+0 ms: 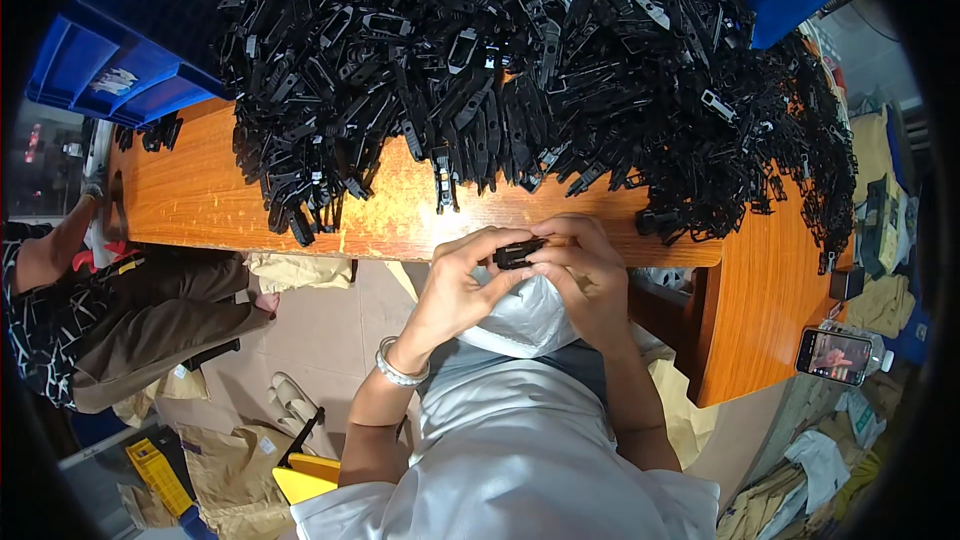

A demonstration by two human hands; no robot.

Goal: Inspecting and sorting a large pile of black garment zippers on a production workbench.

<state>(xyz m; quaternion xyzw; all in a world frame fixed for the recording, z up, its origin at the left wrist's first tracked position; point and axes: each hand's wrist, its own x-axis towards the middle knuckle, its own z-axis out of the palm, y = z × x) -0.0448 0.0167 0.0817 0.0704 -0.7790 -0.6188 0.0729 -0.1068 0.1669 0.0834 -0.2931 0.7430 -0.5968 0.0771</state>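
Observation:
Just off the table's front edge, a small black plastic part (pixel 516 254) is held between my two hands, above my lap. My left hand (pixel 466 280), with a white bracelet at its wrist, pinches the part's left end between thumb and fingers. The right end is gripped by the fingertips of my right hand (pixel 585 275). My fingers cover much of the part, so its full shape does not show. Beyond my hands a large heap of similar black, narrow, slotted parts (pixel 480 90) covers the table's far side. A white bag or cloth (pixel 530 315) lies under my hands.
The brown wooden table (pixel 190 190) curves around to my right. Blue crates (pixel 110 70) stand at the far left. A phone (pixel 835 356) leans at the table's right edge, beside a clear bottle (pixel 878 358). Another person (pixel 120 330) sits at the left. Paper bags (pixel 230 470) lie on the floor.

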